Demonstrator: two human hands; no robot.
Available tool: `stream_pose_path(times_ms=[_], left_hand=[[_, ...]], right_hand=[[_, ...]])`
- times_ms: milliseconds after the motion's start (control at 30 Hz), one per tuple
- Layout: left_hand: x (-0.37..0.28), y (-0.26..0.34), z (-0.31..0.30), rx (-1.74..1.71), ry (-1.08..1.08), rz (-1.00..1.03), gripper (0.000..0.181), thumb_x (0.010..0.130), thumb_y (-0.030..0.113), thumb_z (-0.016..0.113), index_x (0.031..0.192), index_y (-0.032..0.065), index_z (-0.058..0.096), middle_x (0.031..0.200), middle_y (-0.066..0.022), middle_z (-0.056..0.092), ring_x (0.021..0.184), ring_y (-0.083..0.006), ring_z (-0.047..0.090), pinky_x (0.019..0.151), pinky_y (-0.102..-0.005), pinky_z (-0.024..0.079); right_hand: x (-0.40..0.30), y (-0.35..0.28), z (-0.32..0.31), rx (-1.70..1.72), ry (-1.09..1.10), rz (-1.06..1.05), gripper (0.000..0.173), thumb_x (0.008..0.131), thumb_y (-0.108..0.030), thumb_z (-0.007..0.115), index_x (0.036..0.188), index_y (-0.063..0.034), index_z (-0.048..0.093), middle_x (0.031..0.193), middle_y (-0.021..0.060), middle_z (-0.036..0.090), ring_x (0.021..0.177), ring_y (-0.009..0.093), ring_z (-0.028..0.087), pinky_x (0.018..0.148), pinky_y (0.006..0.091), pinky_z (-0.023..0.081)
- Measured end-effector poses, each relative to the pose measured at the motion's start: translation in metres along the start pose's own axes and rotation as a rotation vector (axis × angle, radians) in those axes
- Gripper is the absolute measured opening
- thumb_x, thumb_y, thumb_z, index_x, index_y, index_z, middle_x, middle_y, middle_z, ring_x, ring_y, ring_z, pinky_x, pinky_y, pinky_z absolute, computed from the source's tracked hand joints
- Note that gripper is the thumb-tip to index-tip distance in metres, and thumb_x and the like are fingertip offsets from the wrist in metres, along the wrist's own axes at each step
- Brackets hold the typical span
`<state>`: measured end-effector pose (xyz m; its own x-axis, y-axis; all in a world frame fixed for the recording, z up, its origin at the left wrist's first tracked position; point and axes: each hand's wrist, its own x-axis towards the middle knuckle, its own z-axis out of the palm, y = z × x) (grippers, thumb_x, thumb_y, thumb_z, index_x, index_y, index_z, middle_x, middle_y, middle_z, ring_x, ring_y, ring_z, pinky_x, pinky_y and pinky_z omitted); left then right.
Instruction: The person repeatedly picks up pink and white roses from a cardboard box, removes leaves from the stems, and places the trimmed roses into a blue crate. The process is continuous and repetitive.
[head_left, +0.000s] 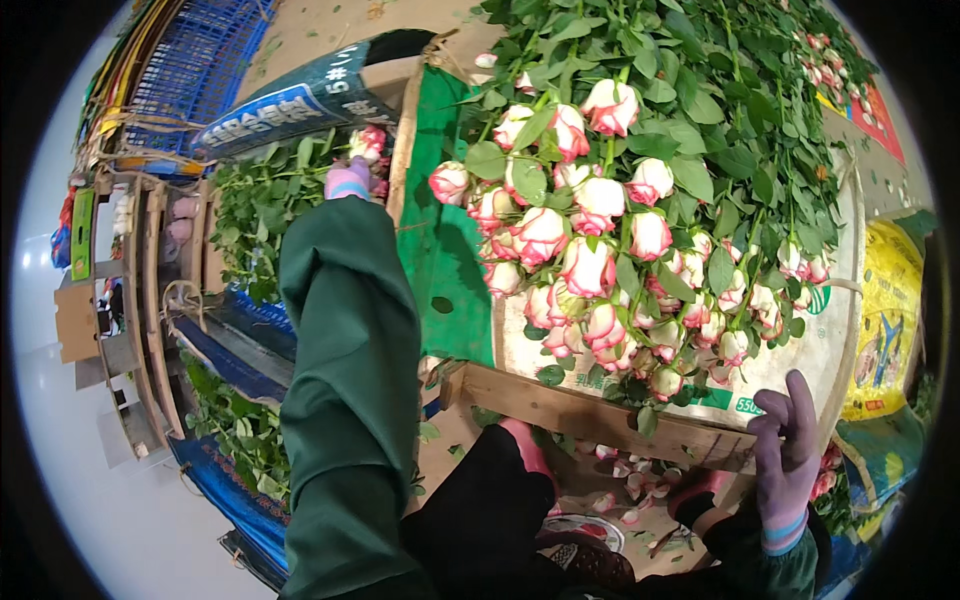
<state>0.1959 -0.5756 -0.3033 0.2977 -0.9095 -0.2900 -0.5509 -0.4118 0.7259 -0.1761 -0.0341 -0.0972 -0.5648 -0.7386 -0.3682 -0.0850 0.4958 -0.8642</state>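
My left hand (350, 178), in a pinkish-purple knitted glove, reaches into the compartment left of the bench, at a white and pink rose head (367, 142). Its fingers are partly hidden, so its hold is unclear. My right hand (786, 450), gloved alike, is raised beside the front right corner of the bench with its fingers apart and nothing in it. Between the hands, a large heap of white roses with pink edges (589, 266) lies on a white woven sack (814, 360), with blooms towards me and leafy stems (697, 82) pointing away.
A wooden board (600, 420) edges the bench front; green sheeting (450, 285) covers its left part. Further left are leafy stems (262, 195), a blue plastic crate (187, 75) and a wooden rack (154, 300). A yellow sack (885, 315) hangs at right. Petals (637, 487) lie on the floor.
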Motion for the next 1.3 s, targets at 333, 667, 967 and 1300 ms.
stream_pose_path(times_ms=[333, 667, 967, 1300], left_hand=[[-0.03, 0.002, -0.005, 0.56, 0.237, 0.398, 0.074, 0.087, 0.046, 0.059, 0.138, -0.0043, 0.044, 0.119, -0.0248, 0.064, 0.109, -0.0334, 0.063, 0.093, -0.0392, 0.047], [-0.273, 0.048, -0.052, -0.124, -0.32, 0.483, 0.052, 0.096, 0.022, 0.057, 0.14, -0.0021, 0.043, 0.084, -0.002, 0.062, 0.07, -0.0062, 0.052, 0.064, -0.0218, 0.044], [-0.487, 0.095, -0.16, 0.23, -0.674, 0.657, 0.04, 0.098, 0.012, 0.048, 0.135, -0.0026, 0.049, 0.102, -0.0108, 0.067, 0.083, -0.0123, 0.06, 0.078, -0.0263, 0.05], [-0.563, 0.097, -0.175, 0.343, -0.789, 1.295, 0.035, 0.085, 0.007, 0.062, 0.118, -0.0021, 0.056, 0.103, -0.0195, 0.068, 0.08, -0.0337, 0.066, 0.07, -0.0413, 0.052]], right_hand=[[0.121, 0.064, 0.009, -0.426, 0.093, 0.031, 0.047, 0.09, -0.03, 0.06, 0.129, -0.0046, 0.054, 0.085, 0.0073, 0.066, 0.078, 0.02, 0.063, 0.076, 0.0342, 0.049], [0.159, 0.081, 0.08, -0.983, -0.081, 0.26, 0.056, 0.09, -0.059, 0.051, 0.104, -0.0081, 0.07, 0.106, 0.0154, 0.07, 0.099, 0.032, 0.067, 0.084, 0.0433, 0.052], [0.149, 0.08, 0.098, -1.061, -0.102, 0.107, 0.055, 0.089, -0.056, 0.056, 0.1, -0.0055, 0.072, 0.103, 0.0149, 0.071, 0.098, 0.032, 0.068, 0.082, 0.0439, 0.053], [0.13, 0.084, 0.023, -0.178, 0.028, 0.074, 0.042, 0.088, -0.035, 0.067, 0.113, -0.0009, 0.067, 0.112, 0.0127, 0.07, 0.105, 0.023, 0.066, 0.091, 0.0338, 0.05]])
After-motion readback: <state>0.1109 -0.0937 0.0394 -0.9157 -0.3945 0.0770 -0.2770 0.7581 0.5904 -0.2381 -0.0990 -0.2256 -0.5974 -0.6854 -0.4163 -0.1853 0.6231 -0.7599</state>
